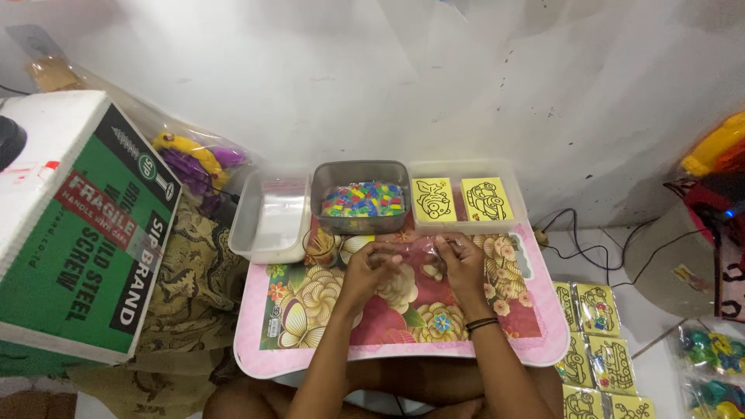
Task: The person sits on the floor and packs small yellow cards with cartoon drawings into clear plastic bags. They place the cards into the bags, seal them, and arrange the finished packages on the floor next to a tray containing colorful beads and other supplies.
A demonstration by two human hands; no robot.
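Observation:
My left hand (371,268) and my right hand (461,264) are both closed on a small clear plastic bag (417,254), held between them just above a pink floral tray table (310,353). Something small and pale shows inside the bag. Just beyond my hands stands a grey tub (361,170) filled with small multicoloured pieces. To its right a clear tub (516,203) holds two yellow picture cards (433,199). To its left a clear tub (248,225) holds a stack of empty clear bags.
A large green and white cardboard box (74,233) stands at the left on patterned cloth. Bagged yellow card packs (597,349) lie on the floor at the right, with cables (590,240) and bagged toys (710,365) nearby. A white wall is close behind.

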